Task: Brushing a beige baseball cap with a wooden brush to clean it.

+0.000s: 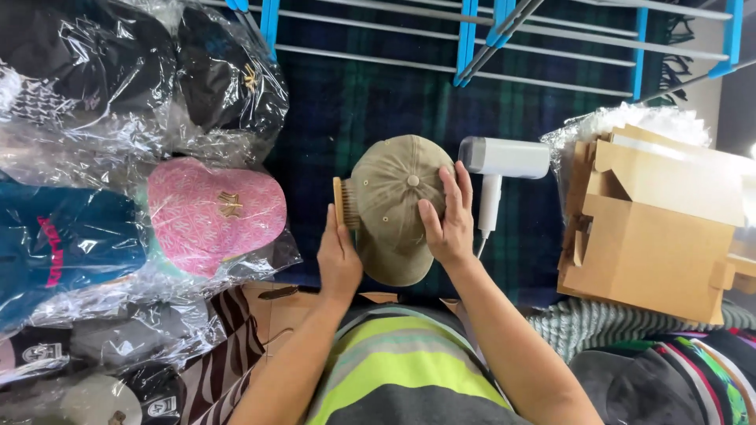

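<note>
Clear plastic bags [94, 142] of caps lie farthest out from the left hand's grip, among them a pink patterned cap in clear wrap [214, 212], which sits just beyond the back of that hand. The person's left hand [339, 256] is closed on a wooden-backed brush [344, 203], fingers wrapped round its lower end, with the bristles pressed against the left side of an olive-tan fabric baseball cap [394, 206]. That cap sits between the two hands, over a dark green and blue plaid cloth [354, 102]. The right hand [449, 216] lies flat on the cap's right side, fingers spread and apart over the crown, steadying it rather than clamping it. Just past those fingertips a white handheld garment steamer [500, 169] rests on the cloth, near but not touching the hand. Well beyond it, on the far side from both hands, stands an open brown cardboard box [657, 244]. Above the cap runs a grey and blue drying rack [472, 35].
</note>
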